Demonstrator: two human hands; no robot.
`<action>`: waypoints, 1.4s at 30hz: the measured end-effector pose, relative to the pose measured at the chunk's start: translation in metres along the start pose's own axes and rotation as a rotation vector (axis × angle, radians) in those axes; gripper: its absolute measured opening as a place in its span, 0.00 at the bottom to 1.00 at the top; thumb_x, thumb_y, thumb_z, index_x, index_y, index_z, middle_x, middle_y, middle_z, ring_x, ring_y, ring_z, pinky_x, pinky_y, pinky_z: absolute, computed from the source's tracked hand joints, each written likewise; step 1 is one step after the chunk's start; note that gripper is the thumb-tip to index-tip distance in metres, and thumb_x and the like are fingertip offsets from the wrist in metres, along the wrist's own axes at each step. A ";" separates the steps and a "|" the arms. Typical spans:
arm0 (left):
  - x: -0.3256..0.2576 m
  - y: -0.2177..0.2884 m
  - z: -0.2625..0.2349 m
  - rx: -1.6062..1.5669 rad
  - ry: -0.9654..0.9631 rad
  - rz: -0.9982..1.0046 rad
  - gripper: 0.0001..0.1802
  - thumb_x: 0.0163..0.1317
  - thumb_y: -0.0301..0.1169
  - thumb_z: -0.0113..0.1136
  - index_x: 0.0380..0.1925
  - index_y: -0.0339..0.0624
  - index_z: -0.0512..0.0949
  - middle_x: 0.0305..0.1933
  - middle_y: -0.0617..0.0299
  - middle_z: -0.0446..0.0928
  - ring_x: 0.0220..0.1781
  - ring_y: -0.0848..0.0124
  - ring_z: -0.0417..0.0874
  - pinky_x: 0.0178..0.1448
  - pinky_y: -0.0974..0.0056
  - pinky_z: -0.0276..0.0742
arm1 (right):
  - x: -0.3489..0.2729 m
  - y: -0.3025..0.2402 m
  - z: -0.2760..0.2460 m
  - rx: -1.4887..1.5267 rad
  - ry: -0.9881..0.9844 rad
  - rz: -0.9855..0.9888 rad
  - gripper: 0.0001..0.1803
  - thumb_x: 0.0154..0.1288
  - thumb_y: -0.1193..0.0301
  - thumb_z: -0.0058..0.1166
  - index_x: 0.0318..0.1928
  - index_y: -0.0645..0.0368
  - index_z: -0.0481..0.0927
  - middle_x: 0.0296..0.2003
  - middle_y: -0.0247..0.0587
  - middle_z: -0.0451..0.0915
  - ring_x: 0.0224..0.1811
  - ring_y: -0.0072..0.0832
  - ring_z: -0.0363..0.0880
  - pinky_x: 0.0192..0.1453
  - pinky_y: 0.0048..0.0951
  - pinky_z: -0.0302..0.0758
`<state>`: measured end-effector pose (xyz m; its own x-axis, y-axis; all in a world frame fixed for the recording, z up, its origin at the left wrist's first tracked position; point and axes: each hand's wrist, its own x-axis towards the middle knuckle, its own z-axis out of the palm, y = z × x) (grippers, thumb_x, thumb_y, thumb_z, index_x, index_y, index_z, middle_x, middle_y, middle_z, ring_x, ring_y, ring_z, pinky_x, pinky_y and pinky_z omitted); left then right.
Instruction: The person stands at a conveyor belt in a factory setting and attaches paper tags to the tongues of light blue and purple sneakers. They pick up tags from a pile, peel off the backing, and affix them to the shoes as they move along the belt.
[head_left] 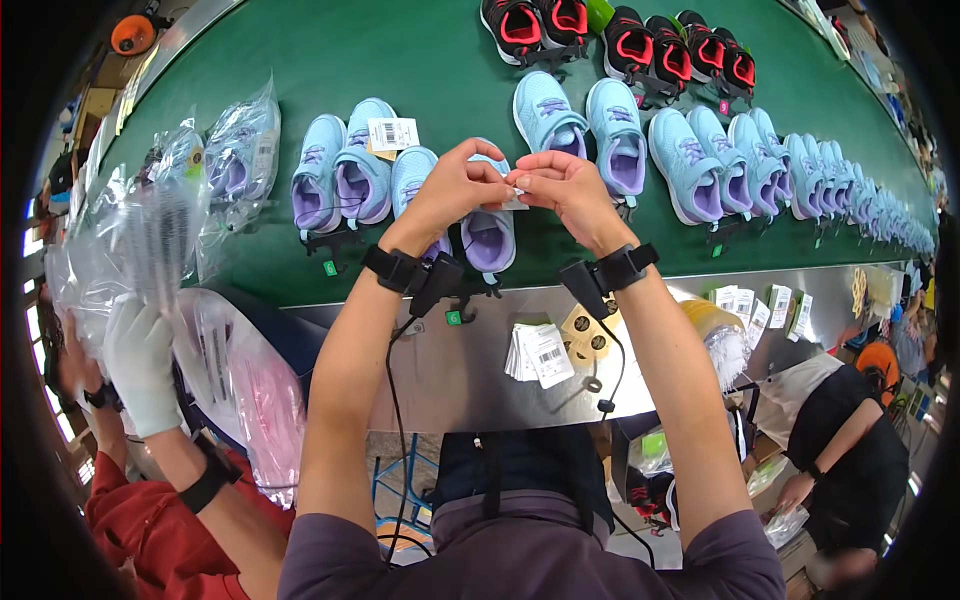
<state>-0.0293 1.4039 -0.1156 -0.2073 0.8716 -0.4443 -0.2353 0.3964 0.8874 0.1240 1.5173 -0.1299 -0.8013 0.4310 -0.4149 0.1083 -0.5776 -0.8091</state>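
Note:
Above a pair of light blue sneakers with lilac lining, my left hand [460, 192] and my right hand [572, 196] meet, both closed in a pinch. A small white piece [518, 196] shows between their fingertips; its kind is too small to tell. Under my left hand stands one shoe of the pair [410, 178], partly hidden. The other shoe [489, 242] sits below my fingertips, its upper part covered. To the left, another blue pair [362, 180] carries a white hang tag [393, 134]. Just beyond my right hand stands a further blue pair [612, 135].
Blue sneakers [690, 165] line the green belt [400, 60] rightward; black and red shoes [630, 45] stand beyond. White tags [540, 355] and round stickers [583, 330] lie on the metal ledge [450, 385]. At left, a co-worker's gloved hand [143, 365] handles clear bags [120, 240]. Another person [850, 430] works at right.

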 end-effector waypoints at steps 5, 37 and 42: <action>0.002 0.004 0.006 0.048 0.000 -0.014 0.21 0.52 0.21 0.61 0.47 0.36 0.68 0.26 0.63 0.76 0.30 0.75 0.77 0.37 0.71 0.73 | -0.002 0.000 0.003 -0.294 0.031 -0.173 0.10 0.56 0.78 0.57 0.40 0.65 0.78 0.34 0.38 0.82 0.38 0.23 0.81 0.43 0.22 0.76; 0.069 -0.066 0.194 1.370 0.240 0.514 0.32 0.59 0.50 0.58 0.53 0.35 0.71 0.50 0.30 0.66 0.51 0.38 0.68 0.55 0.48 0.65 | -0.554 -0.027 -0.185 -1.021 0.562 0.306 0.20 0.60 0.55 0.52 0.37 0.61 0.79 0.22 0.42 0.79 0.24 0.31 0.79 0.30 0.32 0.74; 0.063 -0.060 0.200 1.334 0.120 0.317 0.37 0.60 0.52 0.55 0.58 0.33 0.66 0.51 0.26 0.65 0.54 0.37 0.67 0.58 0.48 0.63 | -0.740 0.048 -0.235 -0.835 1.052 1.009 0.20 0.55 0.57 0.56 0.37 0.62 0.79 0.23 0.46 0.80 0.19 0.32 0.79 0.22 0.33 0.73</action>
<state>0.1619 1.4926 -0.1720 -0.1766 0.9728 -0.1497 0.9041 0.2204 0.3661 0.8606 1.3333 0.0405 0.4563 0.5866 -0.6691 0.8354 -0.5413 0.0951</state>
